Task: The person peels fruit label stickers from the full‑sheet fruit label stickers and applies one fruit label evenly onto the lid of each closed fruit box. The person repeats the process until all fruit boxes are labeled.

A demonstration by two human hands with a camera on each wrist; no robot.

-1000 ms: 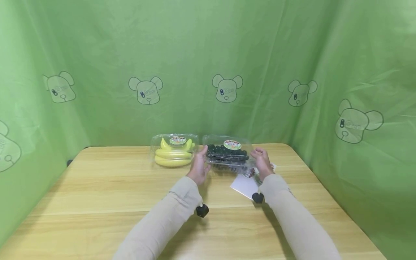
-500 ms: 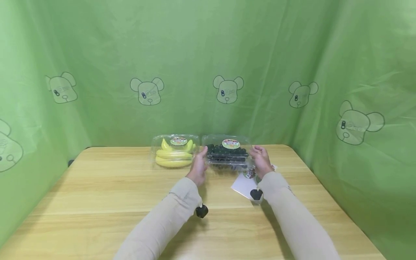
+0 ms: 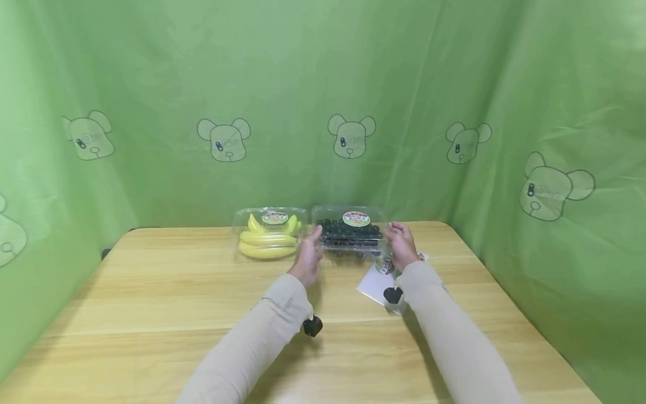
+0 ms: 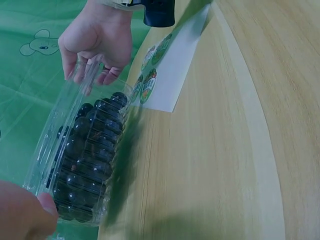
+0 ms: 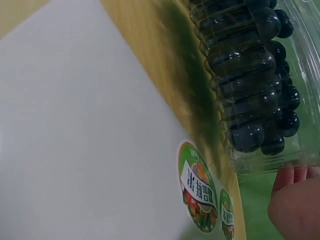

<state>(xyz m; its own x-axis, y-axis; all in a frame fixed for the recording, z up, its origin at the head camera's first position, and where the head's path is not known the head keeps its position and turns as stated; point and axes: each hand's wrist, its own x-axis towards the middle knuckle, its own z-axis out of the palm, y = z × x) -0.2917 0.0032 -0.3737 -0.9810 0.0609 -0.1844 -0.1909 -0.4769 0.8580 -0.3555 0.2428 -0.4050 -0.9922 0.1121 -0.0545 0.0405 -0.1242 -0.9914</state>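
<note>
Both hands hold a clear plastic clamshell box of dark grapes (image 3: 348, 233) by its two ends, near the back of the table. My left hand (image 3: 308, 261) grips the left end, its thumb (image 4: 47, 204) against the plastic in the left wrist view. At the opposite end my right hand (image 4: 102, 40) grips with curled fingers; in the right wrist view those fingers (image 5: 300, 175) are partly hidden behind the box. A round fruit label (image 3: 356, 219) is on the lid. The box's shadow lies on the wood below it.
A second clear box holds yellow bananas (image 3: 267, 252), just left of the left hand. A white sheet (image 3: 375, 286) with round fruit stickers (image 5: 198, 187) lies under the right forearm. Green curtains (image 3: 282, 84) enclose the wooden table (image 3: 176, 314) at the back and sides.
The grape box has shifted slightly left and towards the back, carried by both hands. The right hand has moved a little left with it. The banana box and sheet stay in place.
</note>
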